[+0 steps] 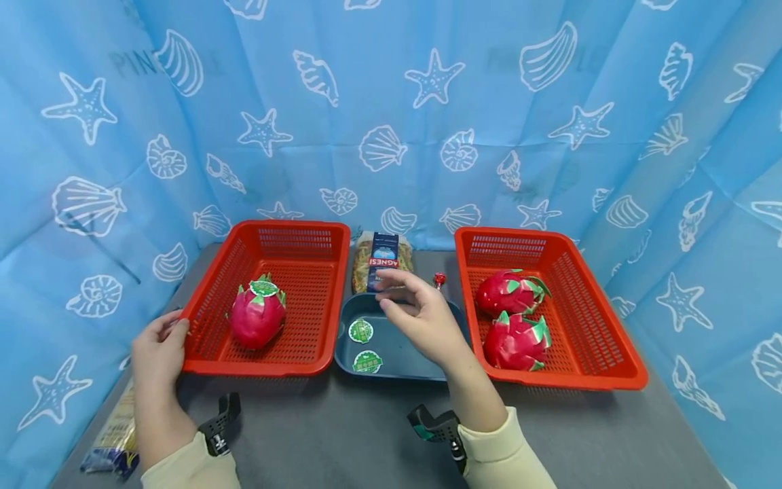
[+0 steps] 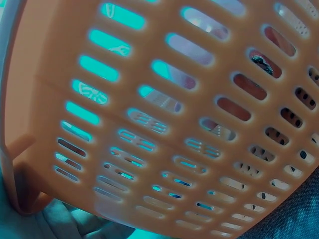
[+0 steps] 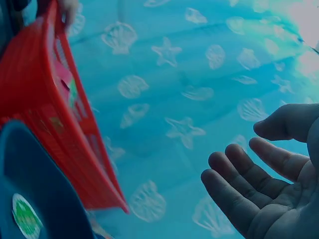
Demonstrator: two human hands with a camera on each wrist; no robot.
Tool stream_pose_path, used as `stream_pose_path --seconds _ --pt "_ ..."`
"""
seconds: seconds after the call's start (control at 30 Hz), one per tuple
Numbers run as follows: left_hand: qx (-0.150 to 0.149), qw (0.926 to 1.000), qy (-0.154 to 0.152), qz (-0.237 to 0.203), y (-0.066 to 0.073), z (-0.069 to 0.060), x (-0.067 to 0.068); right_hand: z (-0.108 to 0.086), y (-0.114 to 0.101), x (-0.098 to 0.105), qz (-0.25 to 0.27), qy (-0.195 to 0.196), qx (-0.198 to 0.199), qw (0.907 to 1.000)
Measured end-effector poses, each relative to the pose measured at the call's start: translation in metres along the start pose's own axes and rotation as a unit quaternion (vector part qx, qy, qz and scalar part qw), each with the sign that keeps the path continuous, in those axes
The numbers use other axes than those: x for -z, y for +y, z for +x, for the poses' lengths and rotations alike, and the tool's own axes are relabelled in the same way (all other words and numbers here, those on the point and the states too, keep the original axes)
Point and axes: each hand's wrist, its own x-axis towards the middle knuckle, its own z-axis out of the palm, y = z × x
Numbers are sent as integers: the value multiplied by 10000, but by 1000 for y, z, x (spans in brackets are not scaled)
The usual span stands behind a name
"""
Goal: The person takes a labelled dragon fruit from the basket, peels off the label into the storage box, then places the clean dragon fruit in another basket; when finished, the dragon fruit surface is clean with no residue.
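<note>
In the head view the left hand (image 1: 160,350) is at the near left corner of the left red basket (image 1: 256,369), fingers curled at its rim; in the left wrist view fingers (image 2: 75,221) show below the basket's slotted wall (image 2: 124,114). A dragon fruit (image 1: 258,319) with a green sticker stands in that basket. The right hand (image 1: 421,316) hovers above the blue tray (image 1: 400,370), holding nothing, fingers loosely bent; the right wrist view shows its palm (image 3: 269,184) bare. Two round green stickers (image 1: 361,331) lie in the tray's left part.
The right red basket (image 1: 552,380) holds two dragon fruits (image 1: 518,343). Behind the tray are a pasta bag (image 1: 360,265) and a small red-wrapped lollipop (image 1: 439,278). Another package (image 1: 116,435) lies at the near left. A blue shell-patterned curtain (image 1: 391,102) hangs around the table.
</note>
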Motion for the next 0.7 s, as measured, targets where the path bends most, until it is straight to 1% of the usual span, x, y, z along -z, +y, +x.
stream_pose_path --seconds 0.17,0.37,0.53,0.57,0.7 --pt "-4 10000 -16 -24 2 1 -1 24 10 -33 209 -546 -255 9980" --pt "-48 10000 5 -17 1 1 -1 46 24 -78 72 -1016 -782 9917" --pt "-27 10000 -7 -27 0 1 -2 60 37 -107 -154 -1248 -1115 9858" --pt "-25 10000 -13 -42 0 1 -2 63 39 -111 -185 -1266 -1162 9849" --pt "140 9997 -60 -188 0 0 -2 74 45 -125 -330 -1228 -1345 9827"
